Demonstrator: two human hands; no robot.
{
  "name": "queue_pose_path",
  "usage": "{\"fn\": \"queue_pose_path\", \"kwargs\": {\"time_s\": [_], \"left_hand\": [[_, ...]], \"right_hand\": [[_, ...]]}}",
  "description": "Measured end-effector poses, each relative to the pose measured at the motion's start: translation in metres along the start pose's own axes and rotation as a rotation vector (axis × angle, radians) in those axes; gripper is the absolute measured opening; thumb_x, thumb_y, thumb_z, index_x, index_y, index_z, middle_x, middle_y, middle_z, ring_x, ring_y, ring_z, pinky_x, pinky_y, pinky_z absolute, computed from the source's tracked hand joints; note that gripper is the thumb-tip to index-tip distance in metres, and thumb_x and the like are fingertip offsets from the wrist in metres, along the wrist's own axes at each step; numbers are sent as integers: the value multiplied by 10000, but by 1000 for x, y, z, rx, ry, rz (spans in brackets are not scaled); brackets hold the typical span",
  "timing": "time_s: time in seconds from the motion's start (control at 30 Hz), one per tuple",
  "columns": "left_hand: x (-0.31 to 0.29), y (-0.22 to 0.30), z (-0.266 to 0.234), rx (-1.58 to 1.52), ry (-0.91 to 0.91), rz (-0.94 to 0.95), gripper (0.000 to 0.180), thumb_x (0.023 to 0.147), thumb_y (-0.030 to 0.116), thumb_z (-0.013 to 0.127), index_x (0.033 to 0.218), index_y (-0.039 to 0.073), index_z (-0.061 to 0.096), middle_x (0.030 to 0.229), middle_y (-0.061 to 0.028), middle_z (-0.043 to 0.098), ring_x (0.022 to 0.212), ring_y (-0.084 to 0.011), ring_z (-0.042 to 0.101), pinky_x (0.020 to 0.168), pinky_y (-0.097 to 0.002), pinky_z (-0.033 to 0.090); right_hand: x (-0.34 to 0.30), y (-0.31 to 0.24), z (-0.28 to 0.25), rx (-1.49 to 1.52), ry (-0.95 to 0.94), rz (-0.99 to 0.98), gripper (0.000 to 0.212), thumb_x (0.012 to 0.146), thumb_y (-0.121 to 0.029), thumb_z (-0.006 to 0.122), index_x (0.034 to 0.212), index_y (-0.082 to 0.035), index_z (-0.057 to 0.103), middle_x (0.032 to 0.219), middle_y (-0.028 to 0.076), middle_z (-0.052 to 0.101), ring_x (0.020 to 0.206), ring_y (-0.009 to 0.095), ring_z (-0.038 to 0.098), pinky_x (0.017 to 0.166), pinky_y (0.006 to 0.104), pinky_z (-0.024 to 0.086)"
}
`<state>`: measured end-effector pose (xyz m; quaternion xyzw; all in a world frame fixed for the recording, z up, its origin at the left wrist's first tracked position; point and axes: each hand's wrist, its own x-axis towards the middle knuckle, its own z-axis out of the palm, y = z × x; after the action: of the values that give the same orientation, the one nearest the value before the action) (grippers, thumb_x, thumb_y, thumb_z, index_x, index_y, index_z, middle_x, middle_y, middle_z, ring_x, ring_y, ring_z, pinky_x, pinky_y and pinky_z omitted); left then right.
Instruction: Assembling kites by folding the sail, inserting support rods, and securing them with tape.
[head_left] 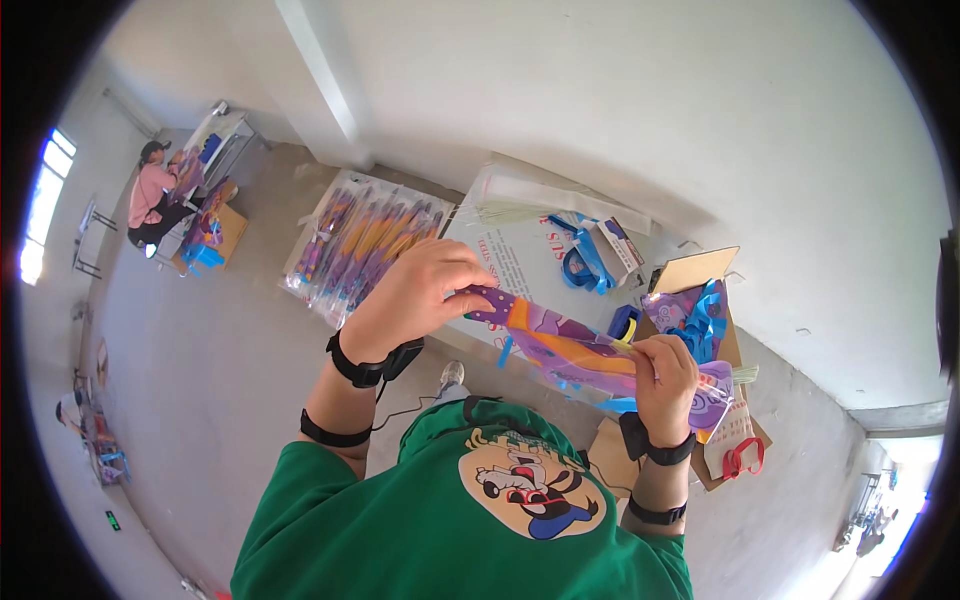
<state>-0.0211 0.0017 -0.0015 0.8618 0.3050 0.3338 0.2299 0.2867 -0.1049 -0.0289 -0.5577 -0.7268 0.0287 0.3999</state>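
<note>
A long, narrow folded sheet, printed in purple, orange and pink, stretches between my hands above the table's near edge. My left hand pinches its upper left end between thumb and fingers. Lower down and to the right, my right hand is closed round the sheet near its other end. Past that hand hangs a purple end with a swirl print, where shiny clear film shows. Whether the film wraps the whole sheet I cannot tell. Beneath, the white table carries printed lettering.
Left of the table lies a stack of similar folded pieces in clear film. Blue straps and a tape dispenser rest on the table. An open carton holds purple and blue pieces at right. A person in pink works far left.
</note>
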Motion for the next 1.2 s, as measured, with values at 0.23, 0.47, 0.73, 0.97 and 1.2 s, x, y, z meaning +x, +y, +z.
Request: {"fn": "queue_pose_path", "kwargs": {"time_s": [0.23,0.47,0.73,0.97,1.2], "left_hand": [[-4,-3,10,71,3,69,209,676,71,786,860,33,693,780,-73,638,735,-260,590,659,-348,458],[2,-2,9,189,73,173,171,662,57,771,793,33,663,721,-76,623,680,-263,593,626,-359,465],[1,-17,-38,441,133,122,146,682,54,746,793,47,652,742,-71,606,734,-269,587,670,-380,458],[4,-28,-48,625,51,78,131,714,81,736,808,59,648,805,-65,629,826,-258,609,890,-413,452],[21,-3,67,299,-166,135,296,707,91,747,980,74,635,925,-69,651,934,-241,620,1007,-455,405]], "right_hand": [[-3,1,-5,-6,-2,33,113,716,41,671,794,-15,611,764,110,593,691,300,589,598,363,476],[-7,4,-9,7,-47,1,120,710,2,698,804,-21,626,784,109,613,695,297,605,601,373,493],[-20,32,-10,-46,-118,100,100,769,-85,696,812,-43,616,741,94,589,709,295,598,612,380,482],[-37,43,-13,-56,-89,184,109,749,-95,719,769,-51,622,724,87,604,697,293,605,604,374,483],[-24,42,-1,-40,-102,155,66,718,-49,694,736,-58,630,721,84,603,686,289,607,594,378,485]]}}
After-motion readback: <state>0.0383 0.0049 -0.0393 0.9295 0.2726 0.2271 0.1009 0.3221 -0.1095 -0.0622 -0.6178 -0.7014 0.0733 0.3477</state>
